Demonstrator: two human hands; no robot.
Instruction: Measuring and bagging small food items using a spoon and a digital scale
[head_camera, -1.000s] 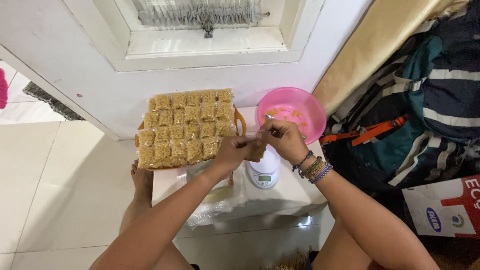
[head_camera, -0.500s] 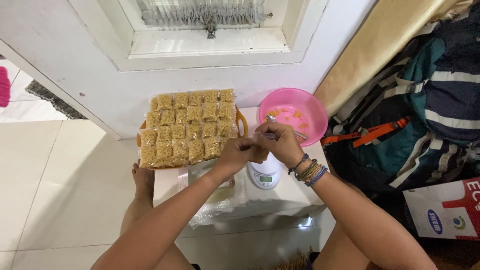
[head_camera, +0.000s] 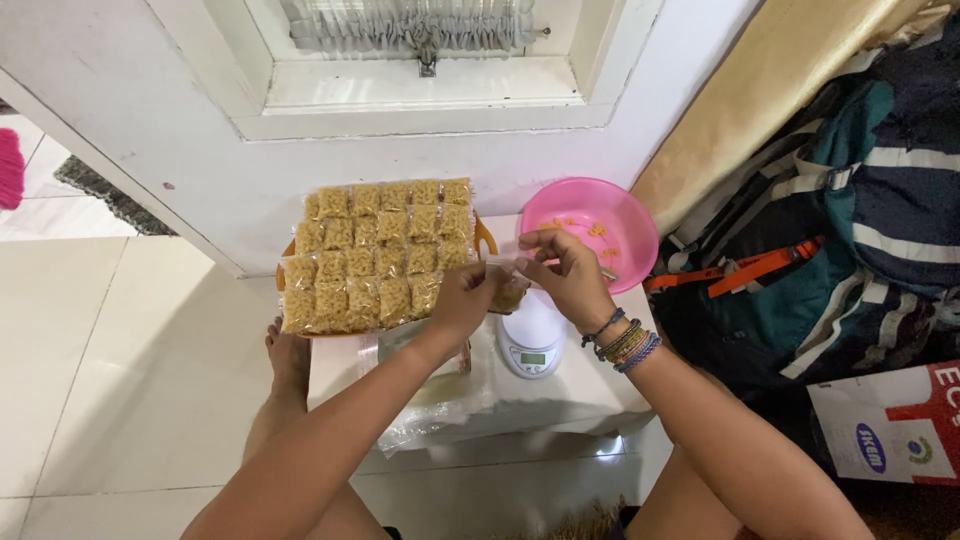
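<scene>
Both hands, left hand (head_camera: 462, 298) and right hand (head_camera: 568, 275), pinch a small snack packet (head_camera: 508, 293) above the kitchen scale (head_camera: 532, 340); a loose grip could spill pieces onto it.

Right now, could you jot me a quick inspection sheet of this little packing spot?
Surface: low white table, partly covered by clear plastic.
Job's things: small clear packet of yellow snack, held over a white kitchen scale; pink bowl nearly empty; orange tray stacked with filled packets.
Clutter: bags and clothes at right.
Grips: left hand and right hand both pinch the packet.
Cables: nothing seen.
Surroundings: white door, tiled floor.
</scene>
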